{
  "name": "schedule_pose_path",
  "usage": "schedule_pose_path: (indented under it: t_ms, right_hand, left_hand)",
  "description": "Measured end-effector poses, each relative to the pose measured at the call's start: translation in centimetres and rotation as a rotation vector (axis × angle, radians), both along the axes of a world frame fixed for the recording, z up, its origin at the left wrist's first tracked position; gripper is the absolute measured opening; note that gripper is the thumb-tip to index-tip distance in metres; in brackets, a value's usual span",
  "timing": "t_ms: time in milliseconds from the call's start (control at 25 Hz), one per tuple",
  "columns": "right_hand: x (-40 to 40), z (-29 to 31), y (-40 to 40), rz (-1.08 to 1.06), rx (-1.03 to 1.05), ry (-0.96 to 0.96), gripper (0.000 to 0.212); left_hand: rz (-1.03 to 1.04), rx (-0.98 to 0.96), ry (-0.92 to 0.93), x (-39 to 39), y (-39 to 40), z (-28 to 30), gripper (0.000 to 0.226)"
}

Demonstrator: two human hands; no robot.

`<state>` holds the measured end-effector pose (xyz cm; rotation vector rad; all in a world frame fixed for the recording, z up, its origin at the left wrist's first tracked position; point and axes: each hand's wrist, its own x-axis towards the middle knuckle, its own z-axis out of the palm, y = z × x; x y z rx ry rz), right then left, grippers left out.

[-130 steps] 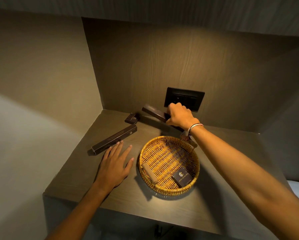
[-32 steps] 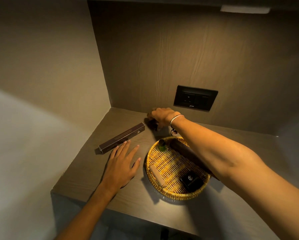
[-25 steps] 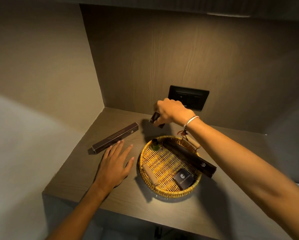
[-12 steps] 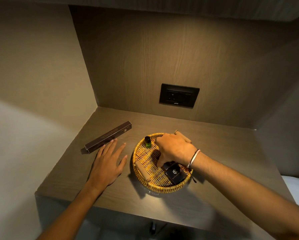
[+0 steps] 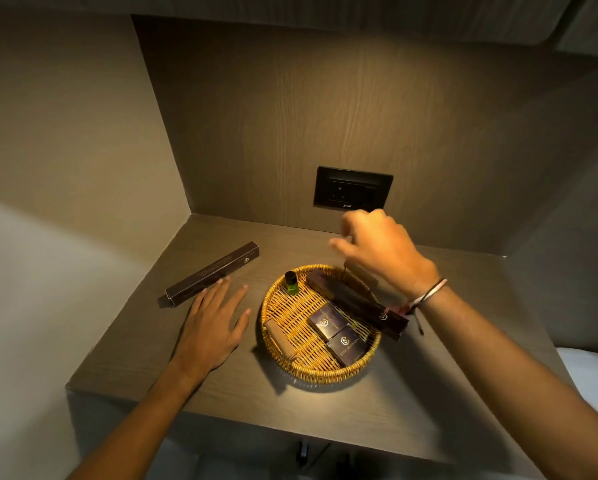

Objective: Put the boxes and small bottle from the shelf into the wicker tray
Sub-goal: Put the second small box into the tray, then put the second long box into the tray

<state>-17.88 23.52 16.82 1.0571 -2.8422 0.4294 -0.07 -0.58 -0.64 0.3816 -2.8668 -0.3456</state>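
Observation:
The round wicker tray (image 5: 283, 362) sits mid-shelf. Inside it stand a small green bottle (image 5: 291, 283) at the back left, two small dark boxes (image 5: 327, 320) (image 5: 346, 344) side by side, and a long dark box (image 5: 356, 303) lying across the rim to the right. A tan wooden handle (image 5: 280, 339) is at the tray's left rim. Another long dark box (image 5: 214, 277) lies on the shelf to the left. My left hand (image 5: 214, 323) rests flat beside it, fingertips touching it. My right hand (image 5: 380, 247) hovers above the tray's back edge, blurred, fingers loosely apart, holding nothing.
The wooden shelf (image 5: 394, 403) is a recessed niche with walls at the left, back and right. A black wall socket (image 5: 353, 187) is set in the back wall. The shelf's front edge runs below the tray. A white surface (image 5: 592, 368) shows at the far right.
My right hand carried a small dark box from the back of the shelf into the tray, let it go beside the other small box, and has lifted up and back. Left hand unmoved.

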Motion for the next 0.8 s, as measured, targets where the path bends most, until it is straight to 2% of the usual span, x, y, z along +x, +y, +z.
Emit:
schedule_pose_path:
  t_ms: [80,160,280,360,440,560,720,800]
  right_hand:
    - [-3.2,-0.3,3.0,-0.087,-0.114,0.035,0.026]
    - [-6.0,-2.4,6.0,-0.114,-0.141,-0.014,0.023]
    - [-7.4,-8.3,10.1,-0.165,-0.119,-0.207,0.033]
    - [-6.3,-12.9,12.3,-0.188,-0.017,-0.266,0.044]
    - [-5.4,-16.1,13.6,-0.200,0.061,-0.196,0.052]
    - [-5.6,-17.5,13.8,-0.238,0.057,-0.116,0.059]
    - [-5.7,-17.8,13.6,-0.245,0.019,-0.070,0.060]
    - [-5.8,-17.7,13.7,-0.247,0.007,-0.063,0.057]
  left_hand:
    - [0.002,0.008,0.003,0.1,0.5,0.3,0.062]
    - [0.016,0.005,0.006,0.2,0.8,0.6,0.057]
    - [0.044,-0.034,-0.016,0.3,0.9,0.8,0.049]
    - [0.029,-0.109,-0.029,0.1,1.0,1.1,0.048]
    - [0.013,-0.183,-0.026,-0.4,0.7,2.0,0.048]
    - [0.143,-0.204,0.013,-2.4,-1.3,4.5,0.047]
    - [0.236,-0.105,-0.271,-5.4,-3.6,7.4,0.030]
    - [0.226,-0.079,-0.338,-5.5,-3.6,7.8,0.024]
